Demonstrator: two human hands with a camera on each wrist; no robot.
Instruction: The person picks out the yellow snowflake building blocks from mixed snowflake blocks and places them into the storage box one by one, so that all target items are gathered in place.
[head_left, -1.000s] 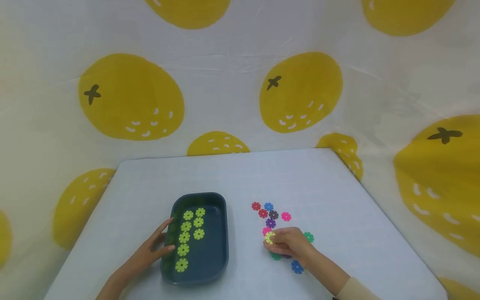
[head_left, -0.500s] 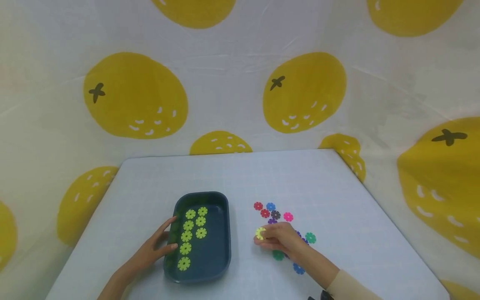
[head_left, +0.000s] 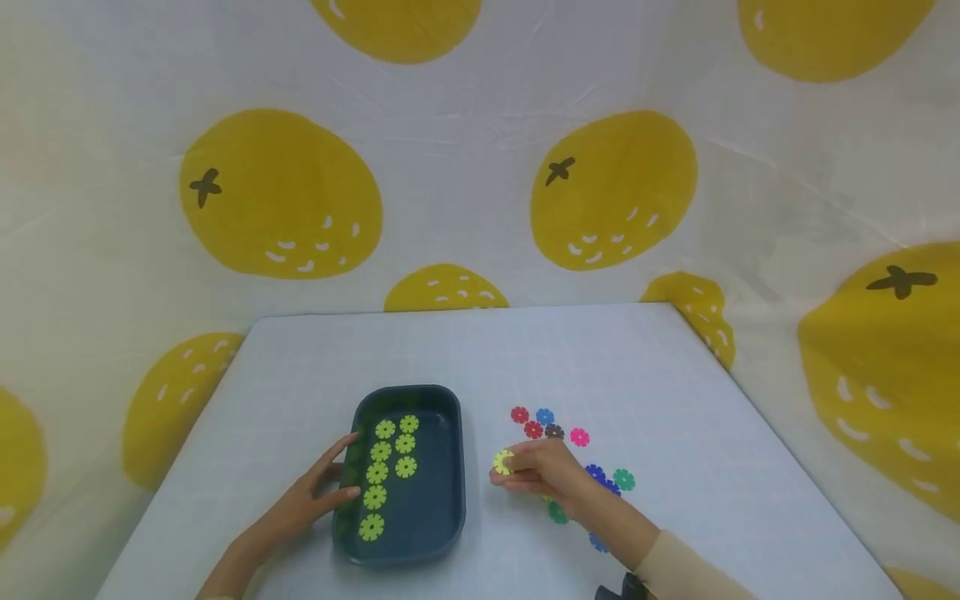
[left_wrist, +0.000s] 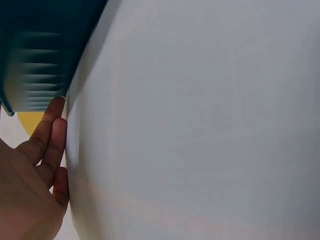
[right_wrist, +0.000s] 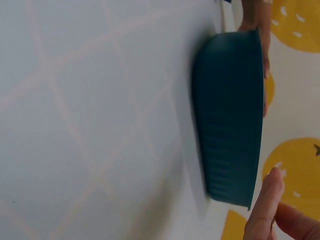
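Observation:
My right hand (head_left: 543,475) pinches a yellow notched plastic disc (head_left: 502,462) between thumb and fingers, in front of the tray's right side. My left hand (head_left: 307,492) rests against the left side of a dark teal tray (head_left: 423,533), thumb and index fingertips at its rim. In the left wrist view, fingers (left_wrist: 52,140) lie extended along the tray's outer wall. Inside the tray several yellow discs (head_left: 377,472) lie flat in two columns. The right wrist view shows the right fingers (right_wrist: 267,205) near the tray's side (right_wrist: 227,120); the disc is hidden there.
Right of the tray, loose discs lie on the white table (head_left: 465,350): red (head_left: 520,414), blue (head_left: 545,416), black (head_left: 555,431), pink (head_left: 580,437), dark blue (head_left: 595,472) and green (head_left: 624,479). The right hand and forearm partly cover others. A fruit-print cloth (head_left: 465,183) hangs behind.
My right hand has moved left from the loose discs toward the tray, carrying the yellow disc. My left hand stays at the tray's side. The head view has shifted slightly.

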